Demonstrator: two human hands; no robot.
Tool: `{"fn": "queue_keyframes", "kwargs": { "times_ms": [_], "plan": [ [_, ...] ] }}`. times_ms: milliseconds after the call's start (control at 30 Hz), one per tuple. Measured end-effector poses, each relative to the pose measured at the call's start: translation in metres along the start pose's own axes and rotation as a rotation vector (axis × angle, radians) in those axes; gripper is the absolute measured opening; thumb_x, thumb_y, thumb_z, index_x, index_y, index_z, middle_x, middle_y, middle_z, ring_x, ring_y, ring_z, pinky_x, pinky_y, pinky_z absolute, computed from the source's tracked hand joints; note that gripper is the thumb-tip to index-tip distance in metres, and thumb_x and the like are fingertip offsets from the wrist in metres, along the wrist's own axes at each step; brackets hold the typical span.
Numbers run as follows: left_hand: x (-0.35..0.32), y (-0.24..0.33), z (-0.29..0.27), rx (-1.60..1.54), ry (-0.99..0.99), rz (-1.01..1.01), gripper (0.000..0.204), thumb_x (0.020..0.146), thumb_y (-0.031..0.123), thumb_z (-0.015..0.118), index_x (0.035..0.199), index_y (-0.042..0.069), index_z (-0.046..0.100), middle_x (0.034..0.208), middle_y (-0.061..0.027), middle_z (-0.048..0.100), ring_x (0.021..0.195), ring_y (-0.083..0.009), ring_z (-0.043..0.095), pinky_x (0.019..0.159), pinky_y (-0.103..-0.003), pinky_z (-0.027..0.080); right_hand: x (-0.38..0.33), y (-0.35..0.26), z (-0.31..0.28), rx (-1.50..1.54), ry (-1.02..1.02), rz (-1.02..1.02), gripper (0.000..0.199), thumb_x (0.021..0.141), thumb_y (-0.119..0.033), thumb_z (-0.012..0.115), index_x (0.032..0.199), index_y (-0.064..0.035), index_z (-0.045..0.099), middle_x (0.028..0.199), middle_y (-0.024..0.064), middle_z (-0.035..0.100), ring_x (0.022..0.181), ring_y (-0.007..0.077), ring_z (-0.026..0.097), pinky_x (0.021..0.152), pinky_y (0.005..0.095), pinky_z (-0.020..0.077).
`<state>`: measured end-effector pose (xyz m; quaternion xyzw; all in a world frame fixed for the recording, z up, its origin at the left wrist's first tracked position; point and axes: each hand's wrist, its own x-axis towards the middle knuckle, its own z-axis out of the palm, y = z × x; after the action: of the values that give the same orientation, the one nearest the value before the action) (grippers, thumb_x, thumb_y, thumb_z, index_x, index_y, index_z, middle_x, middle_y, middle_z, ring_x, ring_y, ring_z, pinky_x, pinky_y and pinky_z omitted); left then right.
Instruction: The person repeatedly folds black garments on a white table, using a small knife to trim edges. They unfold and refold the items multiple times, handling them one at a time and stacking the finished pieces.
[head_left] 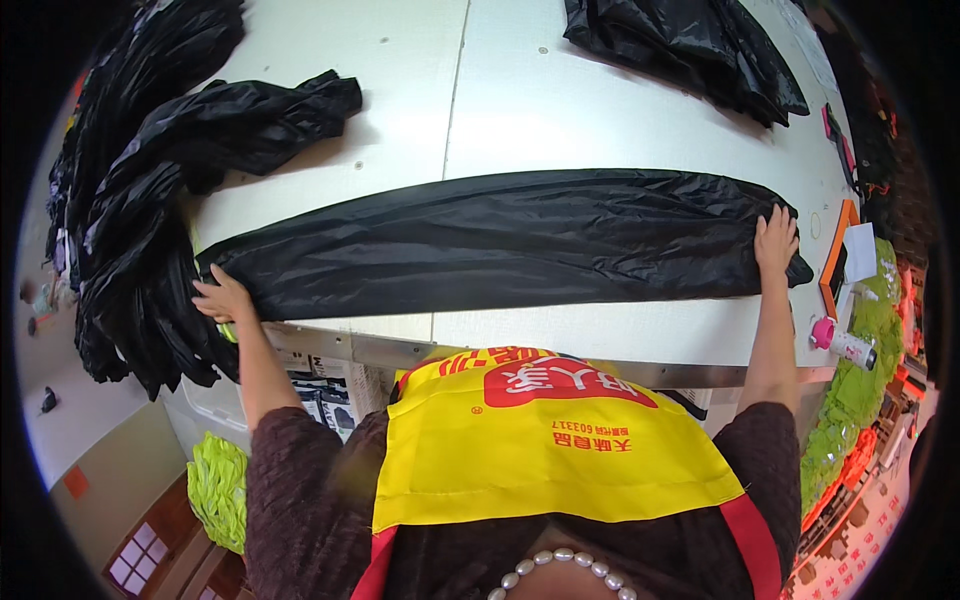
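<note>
A long strip of thin, shiny black material (500, 245) lies spread across the near part of the white table, creased along its length; I cannot tell whether it is a bag or cloth. At its left end rests my left hand (225, 298), fingers apart on the corner near the table edge. My right hand (776, 242) lies flat on the right end, fingers stretched out. A large heap of similar black material (130, 230) hangs over the table's left edge, close to my left hand, with one twisted length (255, 120) reaching onto the tabletop.
Another black bundle (690, 50) lies at the far right of the white table (400, 130). Beside the right edge are an orange frame (838, 258), a bottle with a pink cap (845, 343) and green material (850, 400). Yellow-green material (218, 490) sits low at left.
</note>
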<state>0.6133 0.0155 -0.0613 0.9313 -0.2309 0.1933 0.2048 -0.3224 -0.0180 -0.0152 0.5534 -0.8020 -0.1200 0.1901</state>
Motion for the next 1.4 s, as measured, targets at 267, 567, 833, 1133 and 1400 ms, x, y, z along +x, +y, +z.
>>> {"fn": "queue_keyframes", "kwargs": {
  "times_ms": [267, 567, 833, 1133, 1400],
  "plan": [
    [-0.075, 0.009, -0.06, -0.824, -0.226, -0.72, 0.053, 0.063, 0.006, 0.074, 0.108, -0.008, 0.05, 0.106, -0.0176, 0.057, 0.086, -0.0289, 0.059, 0.077, -0.036, 0.051, -0.137, -0.216, -0.17, 0.968, 0.215, -0.733, 0.046, 0.078, -0.022, 0.062, 0.117, -0.0008, 0.051, 0.129, 0.0179, 0.045, 0.126, 0.0352, 0.035, 0.104, 0.0463, 0.0268],
    [-0.027, -0.006, -0.044, -1.428, -0.928, -1.062, 0.041, 0.076, 0.019, 0.06, 0.111, -0.003, 0.055, 0.116, -0.0152, 0.057, 0.104, -0.0319, 0.055, 0.097, -0.047, 0.039, -0.171, -0.306, -0.174, 0.84, 0.081, -0.941, 0.075, 0.083, -0.053, 0.049, 0.133, 0.0015, 0.036, 0.139, 0.0214, 0.032, 0.132, 0.0351, 0.025, 0.106, 0.0498, 0.0169],
    [-0.022, 0.163, -0.249, -1.737, -0.501, -0.218, 0.042, 0.079, 0.012, 0.058, 0.114, -0.009, 0.052, 0.121, -0.0187, 0.053, 0.104, -0.0314, 0.055, 0.095, -0.042, 0.043, -0.188, -0.297, -0.176, 0.803, 0.023, -1.132, 0.097, 0.074, -0.068, 0.048, 0.135, 0.0045, 0.03, 0.143, 0.0241, 0.023, 0.136, 0.0347, 0.015, 0.108, 0.0502, 0.0092],
    [-0.202, 0.38, -0.394, -0.853, 0.188, 1.266, 0.033, 0.084, 0.009, 0.052, 0.116, 0.002, 0.056, 0.109, -0.0184, 0.059, 0.095, -0.0248, 0.059, 0.086, -0.033, 0.047, -0.192, -0.304, -0.207, 0.906, -0.121, -1.204, 0.09, 0.073, -0.066, 0.05, 0.138, -0.0063, 0.032, 0.146, 0.0191, 0.02, 0.137, 0.0322, 0.011, 0.107, 0.0529, 0.0061],
    [-0.509, 0.435, -0.329, -1.063, -0.801, 1.714, 0.064, 0.068, 0.001, 0.06, 0.128, 0.014, 0.045, 0.083, -0.0136, 0.055, 0.072, -0.0321, 0.058, 0.062, -0.04, 0.05, -0.226, -0.303, -0.13, 1.683, 0.026, -1.02, 0.066, 0.076, -0.045, 0.06, 0.125, -0.0035, 0.047, 0.134, 0.021, 0.035, 0.127, 0.0326, 0.027, 0.103, 0.0475, 0.0202]
  ]
}}
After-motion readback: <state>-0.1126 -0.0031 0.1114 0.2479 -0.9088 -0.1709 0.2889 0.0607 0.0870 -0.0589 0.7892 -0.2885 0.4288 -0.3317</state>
